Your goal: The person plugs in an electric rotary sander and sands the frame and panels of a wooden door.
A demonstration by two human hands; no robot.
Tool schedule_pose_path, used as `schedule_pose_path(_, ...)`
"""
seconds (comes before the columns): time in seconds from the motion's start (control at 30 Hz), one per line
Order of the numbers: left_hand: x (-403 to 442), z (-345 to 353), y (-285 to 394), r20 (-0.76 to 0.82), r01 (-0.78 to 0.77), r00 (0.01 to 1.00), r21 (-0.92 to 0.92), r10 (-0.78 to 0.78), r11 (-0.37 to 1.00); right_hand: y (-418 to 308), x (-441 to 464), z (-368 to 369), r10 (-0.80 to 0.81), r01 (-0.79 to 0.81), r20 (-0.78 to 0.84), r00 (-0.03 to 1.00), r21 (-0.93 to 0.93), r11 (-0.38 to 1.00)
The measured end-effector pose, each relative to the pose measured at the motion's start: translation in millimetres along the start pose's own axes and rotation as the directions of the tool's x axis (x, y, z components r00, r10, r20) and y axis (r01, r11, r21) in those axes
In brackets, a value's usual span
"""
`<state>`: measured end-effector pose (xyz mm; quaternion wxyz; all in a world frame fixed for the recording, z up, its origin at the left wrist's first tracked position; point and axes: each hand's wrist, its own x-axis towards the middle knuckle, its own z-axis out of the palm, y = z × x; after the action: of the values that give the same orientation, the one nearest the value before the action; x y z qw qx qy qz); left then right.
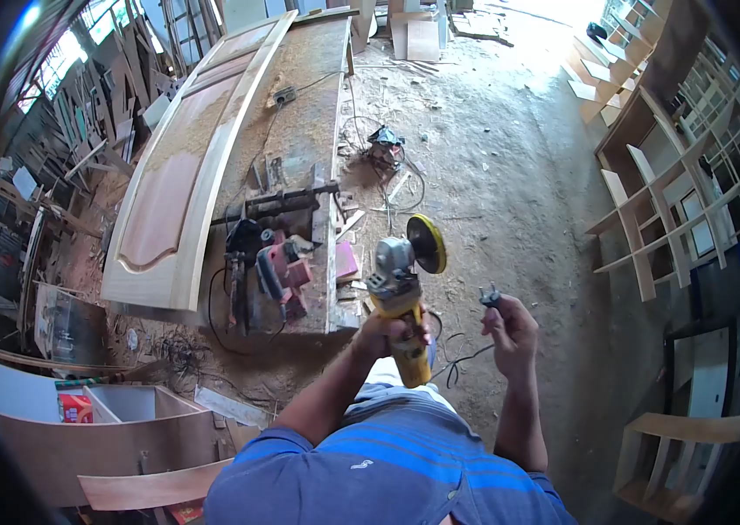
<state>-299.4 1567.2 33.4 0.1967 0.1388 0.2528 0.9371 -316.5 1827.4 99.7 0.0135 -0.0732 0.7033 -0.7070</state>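
Note:
A yellow angle grinder [404, 339] with a grey metal head and a round yellow-edged disc [427, 244] is held upright in front of my body. My left hand [384, 336] is wrapped round its yellow body. To the right, my right hand [511, 325] pinches a small dark plug [490, 297] with its prongs pointing up. A dark cord [466, 358] runs in a loop between the grinder and my right hand. The disc faces right and touches nothing.
At left, a workbench [307, 131] bears a long panelled wooden door [160, 210], a red power tool [284, 271], a clamp and a socket box [284, 95] on a cord. Wooden shelf frames [650, 201] line the right side. A cabinet [116, 437] stands at lower left.

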Motion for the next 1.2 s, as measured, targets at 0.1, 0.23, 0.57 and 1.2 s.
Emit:
schedule_pose_path(0.1, 56, -41, 8, 0.186, -0.033, 0.980, -0.170, 0.065, 0.985, 4, 62, 9, -0.062, 0.063, 0.089, 0.994, -0.005, 0.998)
schedule_pose_path(0.23, 137, -85, 19, 0.393, -0.003, 0.898, -0.444, 0.198, 0.896, -9, 158, 30, -0.048, 0.133, 0.367, 0.929, -0.210, 0.969)
schedule_pose_path(0.57, 311, -203, 136, 0.489, -0.077, 0.801, -0.488, 0.346, 0.869, 33, 437, 105, -0.258, 0.496, 0.671, 0.695, -0.188, 0.847)
schedule_pose_path(1.2, 370, -316, 342, 0.193, -0.728, 0.666, -0.038, 0.720, 0.684, 94, 775, 312, -0.027, 0.482, 0.989, 0.142, -0.045, 0.875)
